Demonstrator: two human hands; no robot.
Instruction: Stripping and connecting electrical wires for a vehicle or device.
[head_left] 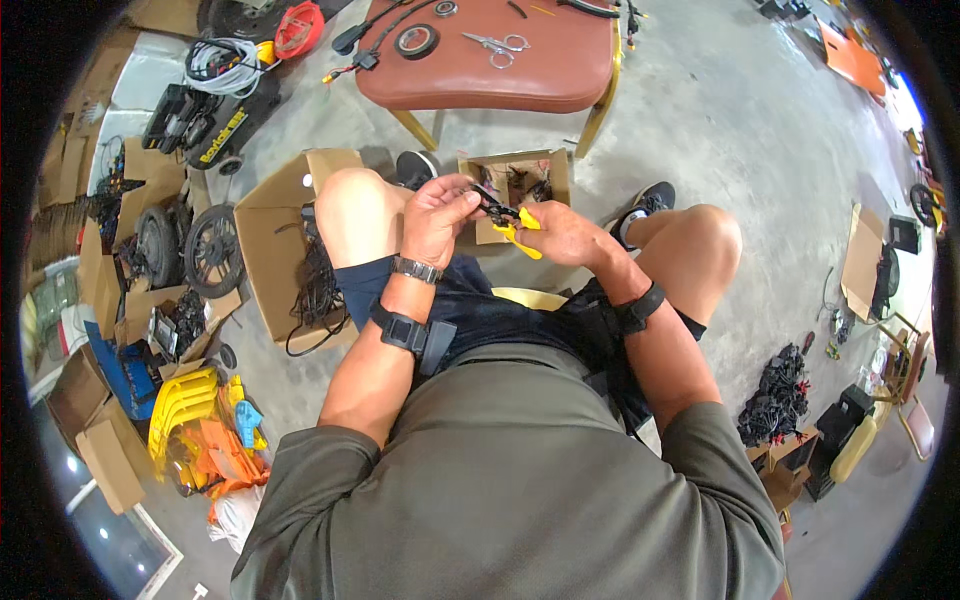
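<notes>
Between my knees, my right hand (565, 236) is closed around yellow-handled pliers (528, 219). Their dark jaws point left, toward my left hand (436, 217). That hand pinches a thin black cable (481, 189), whose end meets the jaws. Whether the jaws grip the cable is too small to tell. Beneath the pliers stands an open cardboard box (562, 177) with wires and small scraps inside.
Ahead is a brown padded chair seat (480, 85) bearing scissors (500, 47), a roll of black tape (417, 41) and cables. A larger carton (268, 250) of black cables stands left of my leg. Black wiring (775, 395) lies heaped on the floor to the right.
</notes>
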